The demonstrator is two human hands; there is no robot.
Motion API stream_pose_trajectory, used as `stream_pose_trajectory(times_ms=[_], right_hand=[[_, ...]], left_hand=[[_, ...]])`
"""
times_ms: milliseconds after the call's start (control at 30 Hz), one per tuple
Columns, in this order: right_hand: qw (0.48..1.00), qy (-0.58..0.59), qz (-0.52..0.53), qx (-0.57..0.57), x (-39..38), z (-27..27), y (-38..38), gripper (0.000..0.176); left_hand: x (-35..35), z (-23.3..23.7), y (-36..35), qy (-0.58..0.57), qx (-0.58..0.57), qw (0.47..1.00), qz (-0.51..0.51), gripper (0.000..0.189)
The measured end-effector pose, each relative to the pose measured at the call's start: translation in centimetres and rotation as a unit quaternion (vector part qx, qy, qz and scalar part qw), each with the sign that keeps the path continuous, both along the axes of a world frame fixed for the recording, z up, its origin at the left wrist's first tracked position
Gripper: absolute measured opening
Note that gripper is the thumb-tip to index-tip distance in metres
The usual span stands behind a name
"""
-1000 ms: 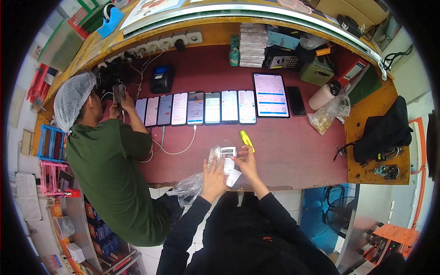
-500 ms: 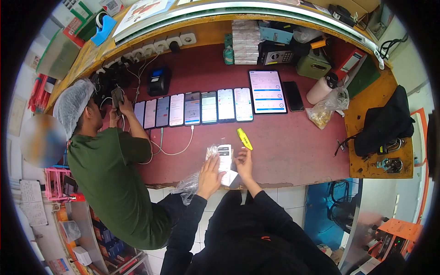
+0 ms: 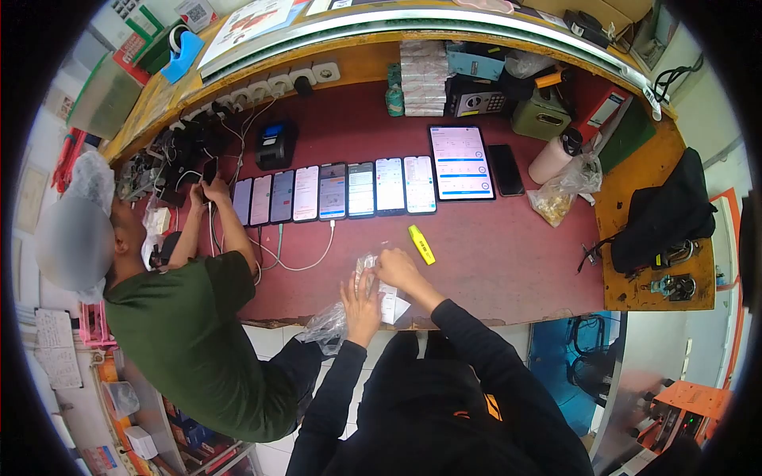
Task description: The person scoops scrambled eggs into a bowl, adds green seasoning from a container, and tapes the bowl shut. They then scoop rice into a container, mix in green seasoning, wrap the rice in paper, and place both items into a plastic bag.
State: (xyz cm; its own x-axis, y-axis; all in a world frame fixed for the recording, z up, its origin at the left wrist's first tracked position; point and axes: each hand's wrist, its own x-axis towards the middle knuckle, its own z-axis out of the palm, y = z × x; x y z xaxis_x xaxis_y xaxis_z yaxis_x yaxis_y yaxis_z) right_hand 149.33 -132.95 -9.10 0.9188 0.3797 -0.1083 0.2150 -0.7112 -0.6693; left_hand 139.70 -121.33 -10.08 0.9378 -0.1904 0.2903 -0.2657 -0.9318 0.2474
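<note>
My left hand [image 3: 362, 308] lies with fingers stretched out on the left side of a clear plastic bag [image 3: 324, 324] at the table's front edge. A white printed paper slip [image 3: 391, 305] shows between my hands, at the bag's right side. My right hand [image 3: 399, 272] is over the bag's upper part, its fingers curled together; what they pinch, if anything, is hidden beneath them. Just right of it, apart from my fingers, lies a yellow highlighter [image 3: 421, 244].
Several lit phones [image 3: 334, 191] stand in a row behind the bag, beside a tablet [image 3: 461, 163] and a dark phone [image 3: 506, 170]. A white charging cable [image 3: 331, 238] loops forward. At left, a co-worker in a green shirt [image 3: 178, 341] handles a phone. A pink bottle [image 3: 553, 157] stands right.
My right hand has moved up and left from the slip's right side onto the bag's top, and its fingers have curled. The co-worker has leaned left, arms stretched toward the cables.
</note>
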Motion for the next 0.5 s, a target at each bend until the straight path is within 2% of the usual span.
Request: stream_pose_trajectory(times_ms=[33, 100, 133, 267, 367, 433, 500], right_hand=[[0.997, -0.054, -0.015, -0.048, -0.2, 0.1, 0.4, 0.025], [0.994, -0.085, -0.004, -0.071, -0.5, 0.4, 1.1, 0.022], [0.989, -0.115, 0.007, -0.096, -0.6, 0.5, 1.2, 0.020], [0.983, -0.122, 0.046, -0.127, 0.2, 1.5, 0.4, 0.016], [0.980, -0.119, 0.027, -0.156, 0.7, 1.8, -2.6, 0.013], [0.971, -0.143, -0.027, -0.187, 0.6, 1.5, -4.7, 0.016], [0.978, -0.140, -0.023, -0.152, -1.1, 2.9, -6.6, 0.021]], left_hand=[[0.0, 0.2, 0.0, 0.001, 0.001, 1.000, 0.001, 0.037], [0.2, 0.8, 0.0, 0.030, 0.078, 0.996, -0.015, 0.038], [0.2, 0.6, 0.0, 0.029, 0.077, 0.996, -0.013, 0.038], [0.3, -0.2, 0.3, 0.047, 0.056, 0.997, -0.012, 0.035], [0.6, -0.3, 0.1, 0.035, 0.036, 0.999, -0.011, 0.034], [0.5, -0.3, 0.0, 0.033, 0.025, 0.999, -0.001, 0.033], [0.5, 0.1, -0.1, 0.086, -0.009, 0.996, 0.025, 0.036]])
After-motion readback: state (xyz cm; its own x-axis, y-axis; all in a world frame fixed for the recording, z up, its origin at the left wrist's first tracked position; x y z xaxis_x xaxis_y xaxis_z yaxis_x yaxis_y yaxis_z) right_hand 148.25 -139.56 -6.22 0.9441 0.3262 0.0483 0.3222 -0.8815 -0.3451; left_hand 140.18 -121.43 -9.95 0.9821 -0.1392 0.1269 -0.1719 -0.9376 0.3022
